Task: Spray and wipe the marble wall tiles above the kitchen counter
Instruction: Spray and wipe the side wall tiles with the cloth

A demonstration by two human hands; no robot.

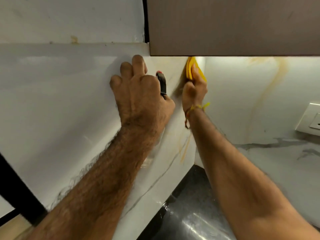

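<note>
White marble wall tiles point(57, 94) with grey and orange veins fill the view and meet in a corner. My left hand point(138, 94) rests against the left wall and is closed around a spray bottle; only the dark spray head with a red tip point(161, 82) shows past my knuckles. My right hand point(194, 87) presses a folded yellow cloth point(190, 68) onto the tile high in the corner, just under the cabinet. Yellow thread is tied around my right wrist. The bottle's body is hidden by my hand.
A brown wall cabinet point(233, 26) overhangs the corner at the top right. The glossy black counter point(187, 213) lies below with wet spots. A white wall socket point(310, 118) sits at the right edge. A dark frame point(15, 187) runs along the lower left.
</note>
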